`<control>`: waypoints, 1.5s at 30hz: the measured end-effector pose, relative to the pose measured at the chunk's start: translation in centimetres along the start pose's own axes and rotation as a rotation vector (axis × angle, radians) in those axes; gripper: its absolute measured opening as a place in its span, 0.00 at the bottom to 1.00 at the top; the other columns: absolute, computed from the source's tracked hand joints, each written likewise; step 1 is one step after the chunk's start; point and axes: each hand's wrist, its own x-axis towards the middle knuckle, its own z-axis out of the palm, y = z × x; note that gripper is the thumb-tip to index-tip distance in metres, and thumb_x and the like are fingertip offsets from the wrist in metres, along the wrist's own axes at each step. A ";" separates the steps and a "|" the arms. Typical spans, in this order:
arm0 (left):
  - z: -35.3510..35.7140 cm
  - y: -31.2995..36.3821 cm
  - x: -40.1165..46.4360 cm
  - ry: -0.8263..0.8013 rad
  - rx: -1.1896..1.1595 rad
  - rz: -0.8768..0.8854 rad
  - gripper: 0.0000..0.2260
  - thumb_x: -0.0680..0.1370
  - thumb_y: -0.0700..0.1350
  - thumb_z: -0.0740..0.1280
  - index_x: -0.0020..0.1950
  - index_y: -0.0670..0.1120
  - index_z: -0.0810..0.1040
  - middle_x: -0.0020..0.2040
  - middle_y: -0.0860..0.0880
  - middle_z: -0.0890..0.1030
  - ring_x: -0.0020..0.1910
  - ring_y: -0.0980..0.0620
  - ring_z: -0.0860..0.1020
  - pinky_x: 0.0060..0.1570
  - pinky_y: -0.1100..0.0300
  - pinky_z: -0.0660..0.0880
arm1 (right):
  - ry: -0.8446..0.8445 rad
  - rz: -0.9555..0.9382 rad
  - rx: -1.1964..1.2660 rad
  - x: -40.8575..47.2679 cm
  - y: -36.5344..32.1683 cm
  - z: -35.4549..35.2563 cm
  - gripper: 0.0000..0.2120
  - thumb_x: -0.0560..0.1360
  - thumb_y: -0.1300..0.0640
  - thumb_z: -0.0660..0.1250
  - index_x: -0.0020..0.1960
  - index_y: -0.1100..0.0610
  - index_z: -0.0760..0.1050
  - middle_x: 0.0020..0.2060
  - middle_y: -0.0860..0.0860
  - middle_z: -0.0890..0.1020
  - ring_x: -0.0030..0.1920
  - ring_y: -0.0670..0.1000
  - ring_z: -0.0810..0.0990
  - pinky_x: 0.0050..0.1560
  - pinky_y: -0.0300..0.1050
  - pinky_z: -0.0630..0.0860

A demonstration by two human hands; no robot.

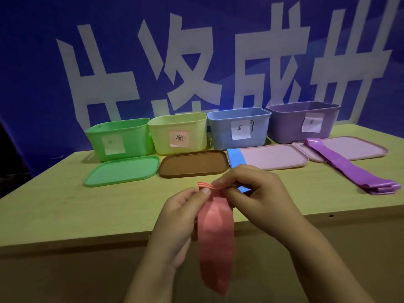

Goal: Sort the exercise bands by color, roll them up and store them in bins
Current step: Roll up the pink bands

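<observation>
A person's left hand [185, 206] and right hand [251, 189] pinch the top edge of a stack of flat, salmon-pink rubber exercise bands [215, 237] above the near edge of a pale wooden table [65, 204], with the rest of the bands hanging limp below the tabletop. Both hands are closed on that upper end: the left thumb and fingertips clamp it from the left and the right fingers fold it from the right, where several thin layers fan out between them.

The bands look light, thin and floppy, likely stretchy and a little slick, so a roll would probably have to start tight at this pinched end and be kept squeezed, or it may spring loose.

Four open plastic bins stand along the far side: a green bin [118, 138], a pale yellow bin with a pink label [178, 133], a light blue bin [238, 127] and a purple bin [303, 121]. Their lids lie in front. A blue band [236, 158] lies across one pink lid [273, 156], partly hidden by the right hand. Purple bands [349, 169] stretch flat from the rightmost lid onto the table.
</observation>
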 end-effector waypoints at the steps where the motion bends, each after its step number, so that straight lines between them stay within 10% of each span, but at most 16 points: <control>1: 0.0 -0.1 -0.1 -0.005 -0.005 -0.007 0.10 0.76 0.44 0.65 0.40 0.48 0.85 0.36 0.47 0.84 0.34 0.54 0.80 0.30 0.65 0.74 | -0.001 -0.006 -0.008 -0.1 0.0 0.0 0.13 0.70 0.71 0.68 0.43 0.54 0.83 0.38 0.47 0.82 0.36 0.43 0.78 0.38 0.35 0.75; 11: 0.5 -0.3 -1.1 0.024 -0.014 0.084 0.18 0.65 0.61 0.68 0.39 0.47 0.84 0.32 0.47 0.81 0.31 0.52 0.77 0.30 0.62 0.71 | 0.020 -0.083 -0.062 -0.9 -0.3 0.2 0.10 0.68 0.66 0.65 0.42 0.55 0.82 0.39 0.48 0.82 0.41 0.45 0.79 0.40 0.38 0.76; 21: -0.3 -0.3 -2.7 0.032 0.116 0.192 0.11 0.71 0.55 0.64 0.45 0.54 0.84 0.39 0.46 0.83 0.37 0.53 0.77 0.35 0.60 0.70 | -0.132 0.217 0.318 -1.8 -1.3 -0.6 0.20 0.73 0.73 0.62 0.47 0.50 0.82 0.47 0.51 0.84 0.48 0.49 0.82 0.47 0.41 0.79; 26: -0.8 0.4 -3.0 0.025 0.189 0.247 0.12 0.71 0.55 0.64 0.47 0.53 0.83 0.41 0.44 0.84 0.40 0.46 0.80 0.40 0.49 0.75 | -0.218 0.303 0.412 -1.3 -2.5 -0.8 0.12 0.75 0.57 0.62 0.54 0.50 0.81 0.47 0.46 0.84 0.49 0.44 0.82 0.48 0.38 0.80; 36: -1.0 0.9 -2.1 0.029 0.307 0.301 0.10 0.73 0.53 0.63 0.46 0.51 0.82 0.41 0.49 0.84 0.44 0.47 0.81 0.42 0.53 0.77 | -0.184 -0.025 -0.075 0.2 -1.9 -0.8 0.08 0.73 0.59 0.71 0.50 0.50 0.82 0.43 0.43 0.83 0.45 0.40 0.79 0.43 0.30 0.74; 45: -0.4 -0.4 0.7 -0.012 -0.034 0.097 0.18 0.65 0.59 0.68 0.46 0.49 0.85 0.41 0.45 0.85 0.39 0.53 0.82 0.37 0.60 0.76 | -0.034 -0.179 -0.116 1.8 0.1 0.3 0.02 0.73 0.62 0.70 0.46 0.58 0.80 0.38 0.49 0.79 0.40 0.46 0.77 0.40 0.39 0.76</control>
